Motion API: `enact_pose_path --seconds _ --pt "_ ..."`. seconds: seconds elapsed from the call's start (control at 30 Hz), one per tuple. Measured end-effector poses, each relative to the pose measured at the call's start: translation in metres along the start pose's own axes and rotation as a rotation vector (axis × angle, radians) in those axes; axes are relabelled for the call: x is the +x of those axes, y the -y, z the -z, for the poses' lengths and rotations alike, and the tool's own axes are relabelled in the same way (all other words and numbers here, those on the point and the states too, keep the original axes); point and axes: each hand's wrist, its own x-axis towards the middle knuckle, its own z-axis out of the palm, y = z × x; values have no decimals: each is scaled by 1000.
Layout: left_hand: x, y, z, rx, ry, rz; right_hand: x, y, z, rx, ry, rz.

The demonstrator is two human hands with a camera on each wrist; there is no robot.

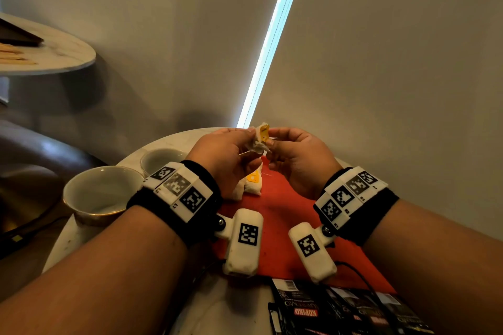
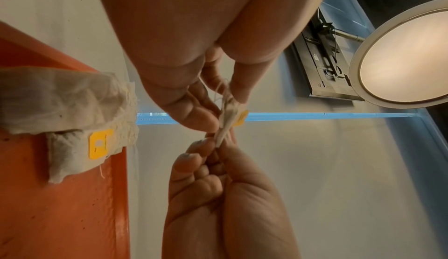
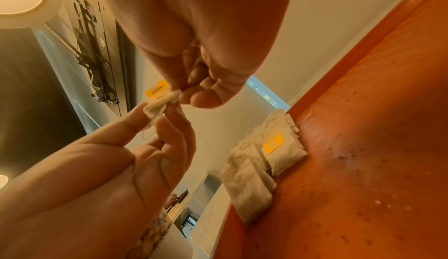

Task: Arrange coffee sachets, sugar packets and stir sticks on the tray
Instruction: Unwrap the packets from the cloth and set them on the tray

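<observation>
A: Where's the tea bag (image 1: pixel 260 138)?
B: Pinched between left hand (image 1: pixel 227 156) and right hand (image 1: pixel 296 156), above the red tray (image 1: pixel 283 209); black sachets (image 1: pixel 340 310) at its near edge.

Daylight is streaming through a narrow blue-white gap (image 1: pixel 272 41) running diagonally down the head view's centre, slightly blown out, while the rest is sitting dim and warm. Soft shadows are pooling at lower left. A round ceiling lamp (image 2: pixel 407 56) is glowing at the left wrist view's upper right, glaring mildly. Wide-angle bending is stretching edges; the nearest skin is blurring in both wrist views.
</observation>
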Motion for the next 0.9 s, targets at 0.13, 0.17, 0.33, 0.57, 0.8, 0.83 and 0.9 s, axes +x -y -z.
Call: enact_pose_path --seconds 0.13,0.17,0.33,0.57,0.8,0.83,0.9 --pt "0 -1 -1 -21 -22 1 0 0 2 41 -41 -20" --pt "0 -1 -1 -17 -35 -1 0 1 2 48 -47 -24" --pt "0 -4 0 1 -105 7 -3 3 2 97 -46 -57" --pt "-1 -5 -5 -28 -165 38 -3 3 3 118 -24 -71" --pt "-4 2 0 228 -27 34 -6 2 1 63 54 -72" --pt "-5 3 0 253 -15 22 -6 2 1 60 64 -76" --pt "-5 3 1 264 5 14 -7 3 1 37 95 -86"
